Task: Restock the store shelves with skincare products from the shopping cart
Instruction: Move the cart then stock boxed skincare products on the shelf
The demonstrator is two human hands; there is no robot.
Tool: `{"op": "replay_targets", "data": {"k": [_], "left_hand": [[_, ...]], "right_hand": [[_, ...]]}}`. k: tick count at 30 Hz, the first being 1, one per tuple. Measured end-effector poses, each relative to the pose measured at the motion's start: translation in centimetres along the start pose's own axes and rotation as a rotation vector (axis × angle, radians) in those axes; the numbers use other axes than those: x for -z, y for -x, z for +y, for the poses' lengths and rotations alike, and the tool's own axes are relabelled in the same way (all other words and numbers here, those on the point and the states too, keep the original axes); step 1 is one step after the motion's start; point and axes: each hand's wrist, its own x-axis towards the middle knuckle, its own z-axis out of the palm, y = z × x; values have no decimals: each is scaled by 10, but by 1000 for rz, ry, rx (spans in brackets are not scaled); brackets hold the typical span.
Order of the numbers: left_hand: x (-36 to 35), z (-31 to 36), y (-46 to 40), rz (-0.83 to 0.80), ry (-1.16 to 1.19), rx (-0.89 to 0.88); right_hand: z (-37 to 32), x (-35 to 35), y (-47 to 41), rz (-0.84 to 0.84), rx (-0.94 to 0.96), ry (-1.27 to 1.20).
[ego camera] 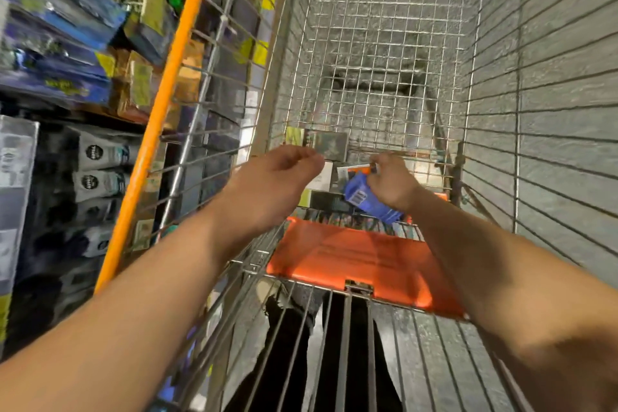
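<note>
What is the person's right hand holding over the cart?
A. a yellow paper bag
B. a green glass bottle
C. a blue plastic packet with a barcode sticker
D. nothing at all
C: the right hand has its fingers curled round a blue plastic packet with a barcode sticker, above the boxes in the wire shopping cart.
</note>
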Motion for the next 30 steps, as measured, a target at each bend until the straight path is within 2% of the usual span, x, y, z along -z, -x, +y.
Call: {"op": "replay_targets", "data": {"k": [6,10,14,20,25,27,30], "left_hand": [[-2,6,-2,-10,-55,0],[-4,8,-3,-17,-43,10],[-7,7,-3,-21,-9,26],[-14,4,-3,-33,-21,22],[-18,0,-6,-35,-26,31],[-19,-5,-8,-37,-33,23],[-21,-9,-9,-44,-48,26]], "right_hand": [[1,7,-2,-34,-13,36],[1,9,-10,-107,-29,173],[-3,13,-4,-129,-29,137],[-3,21,4,-296,12,74],[-2,22,3,-385,-29,56],[-1,18,1,-357,-69,-3],[-13,8,2,-207,-119,-97]]}}
